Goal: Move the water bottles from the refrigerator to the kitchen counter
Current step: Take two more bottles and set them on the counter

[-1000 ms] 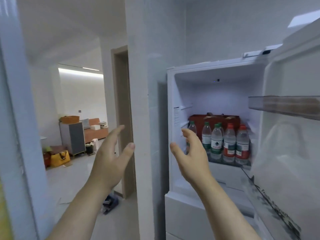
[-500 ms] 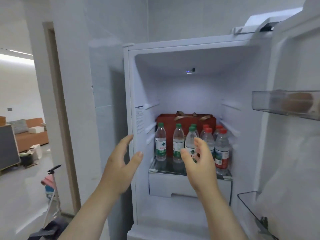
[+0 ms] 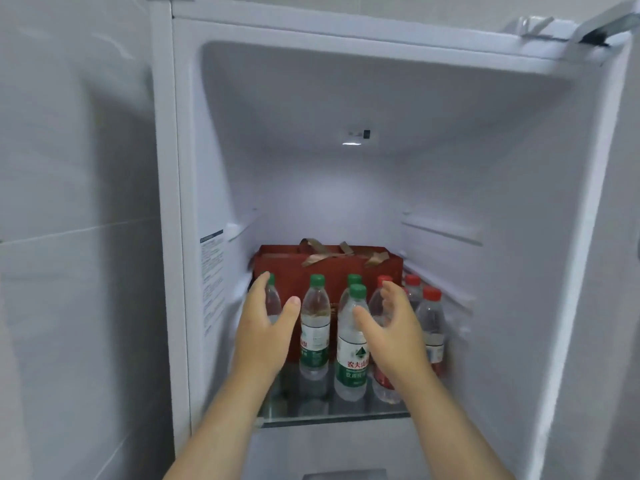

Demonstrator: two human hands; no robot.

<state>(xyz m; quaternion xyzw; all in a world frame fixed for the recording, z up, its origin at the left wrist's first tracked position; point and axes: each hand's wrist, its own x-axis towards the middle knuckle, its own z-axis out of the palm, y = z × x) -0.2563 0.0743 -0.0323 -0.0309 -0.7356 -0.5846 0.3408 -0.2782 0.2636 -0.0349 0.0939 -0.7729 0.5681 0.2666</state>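
- Hovering apart with fingers spread, the left hand (image 3: 265, 329) and right hand (image 3: 389, 332) are seen empty; nothing is gripped yet.
- The water bottles (image 3: 314, 327) are stood upright, closely grouped, on the glass shelf (image 3: 311, 412) inside the refrigerator (image 3: 346, 202).
- One front bottle per hand should be wrapped mid-body and lifted straight up, so that neighbours are not toppled.
- A red gift box (image 3: 277, 263) is set behind them.

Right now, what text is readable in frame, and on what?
"农夫山": label of the front green-capped bottle; the right hand covers what follows.
"饮用": line below on the same label; the rest is blurred.
The sticker on the left inner wall of the refrigerator: too small to read.
Labels of the other bottles: blurred.
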